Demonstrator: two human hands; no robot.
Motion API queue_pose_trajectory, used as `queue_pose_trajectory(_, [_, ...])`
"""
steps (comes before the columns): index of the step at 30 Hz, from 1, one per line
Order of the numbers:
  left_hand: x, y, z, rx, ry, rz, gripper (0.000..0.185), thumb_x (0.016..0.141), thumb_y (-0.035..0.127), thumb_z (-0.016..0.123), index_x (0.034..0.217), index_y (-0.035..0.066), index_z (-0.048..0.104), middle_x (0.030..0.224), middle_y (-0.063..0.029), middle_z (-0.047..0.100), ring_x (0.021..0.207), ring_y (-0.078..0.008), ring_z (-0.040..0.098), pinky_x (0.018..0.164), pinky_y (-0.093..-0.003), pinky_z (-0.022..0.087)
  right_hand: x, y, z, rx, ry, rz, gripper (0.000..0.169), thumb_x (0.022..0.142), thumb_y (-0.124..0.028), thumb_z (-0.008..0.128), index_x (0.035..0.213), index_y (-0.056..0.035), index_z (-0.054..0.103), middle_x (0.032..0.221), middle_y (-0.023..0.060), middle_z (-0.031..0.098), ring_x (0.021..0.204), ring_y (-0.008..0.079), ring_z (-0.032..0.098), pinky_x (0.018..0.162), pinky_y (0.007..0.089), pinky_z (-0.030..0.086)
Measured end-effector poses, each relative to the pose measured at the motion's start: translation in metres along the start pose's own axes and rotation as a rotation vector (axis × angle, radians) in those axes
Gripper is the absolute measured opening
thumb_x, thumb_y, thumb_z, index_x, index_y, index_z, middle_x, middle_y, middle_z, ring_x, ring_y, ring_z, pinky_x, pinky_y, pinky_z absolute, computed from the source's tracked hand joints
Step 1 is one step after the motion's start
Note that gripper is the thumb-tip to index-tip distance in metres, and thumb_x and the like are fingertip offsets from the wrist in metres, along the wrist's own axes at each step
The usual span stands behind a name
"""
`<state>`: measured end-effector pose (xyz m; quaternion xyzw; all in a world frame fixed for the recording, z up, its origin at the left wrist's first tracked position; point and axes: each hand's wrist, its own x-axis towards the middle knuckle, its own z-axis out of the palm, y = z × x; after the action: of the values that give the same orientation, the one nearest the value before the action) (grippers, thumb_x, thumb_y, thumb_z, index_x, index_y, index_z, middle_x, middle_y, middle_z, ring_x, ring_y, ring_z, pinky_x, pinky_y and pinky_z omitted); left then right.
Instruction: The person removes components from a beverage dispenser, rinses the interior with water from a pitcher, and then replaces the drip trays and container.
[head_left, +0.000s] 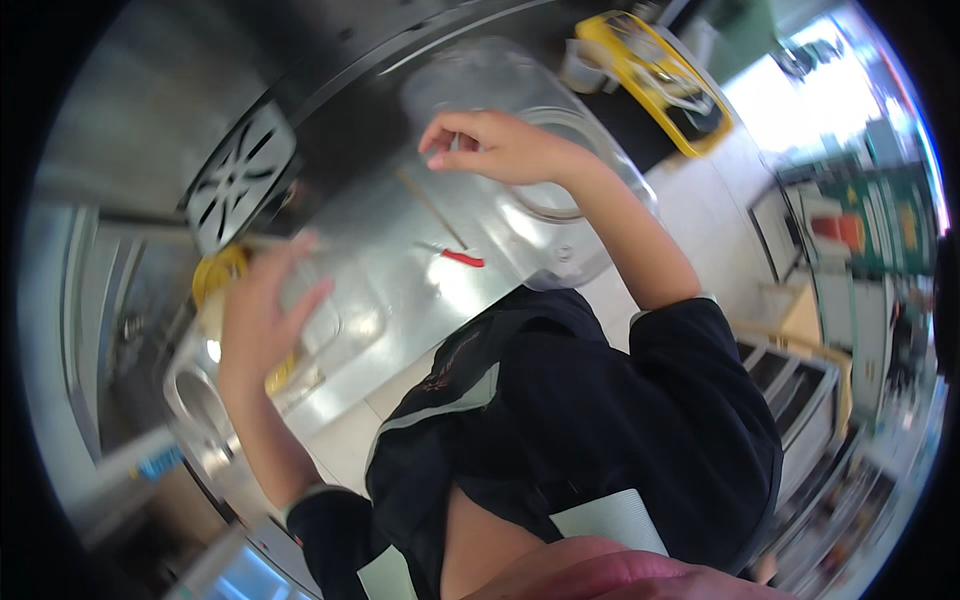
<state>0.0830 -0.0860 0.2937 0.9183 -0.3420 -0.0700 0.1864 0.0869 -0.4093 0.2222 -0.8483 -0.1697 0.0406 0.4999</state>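
Observation:
My left hand (262, 307), blurred, is raised over the left end of the stainless steel counter (375, 217), fingers and thumb apart, holding nothing. Below it lies a clear plastic container (349, 319). My right hand (487, 146) hovers with bent fingers, thumb apart from them and nothing visible between, over a large clear plastic container (600, 225) with a round opening. On the counter between my hands lies a small knife with a red handle (463, 259). A thin brown stick (431, 199) lies beside it, one end close to the handle.
A yellow-rimmed tray (652, 97) with utensils stands at the upper right, next to a translucent cup (585, 66). A slotted metal plate (240, 178) is at the upper left near a yellow round object (217, 274). Another clear vessel (199, 397) stands at the lower left.

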Motion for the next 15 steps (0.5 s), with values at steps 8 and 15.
queue_pose_trajectory(8, [-0.029,0.005,0.068,-0.431,-0.301,-0.440,0.053,0.085,0.023,0.063,0.133,0.009,0.045,0.107,-0.0142,0.062,0.093,-0.0194,0.058,0.085,-0.0306,0.044,-0.165,0.133,-0.139,-0.123,0.448,0.484,0.035,0.085,-0.032,0.063,0.109,-0.0077,0.058,0.096,0.0052,0.061,0.083,0.0121,0.054,0.076,0.0261,0.044])
queue_pose_trajectory(15, [0.017,0.076,0.106,-0.514,-0.282,-0.596,0.051,0.090,0.021,0.057,0.136,0.009,0.041,0.108,-0.0134,0.061,0.097,-0.0180,0.057,0.089,-0.0308,0.043,-0.245,0.353,-0.277,-0.707,0.692,1.083,0.136,0.041,-0.062,0.083,0.143,-0.0042,0.016,0.128,0.0301,0.044,0.124,0.0405,0.041,0.102,0.0441,0.035])
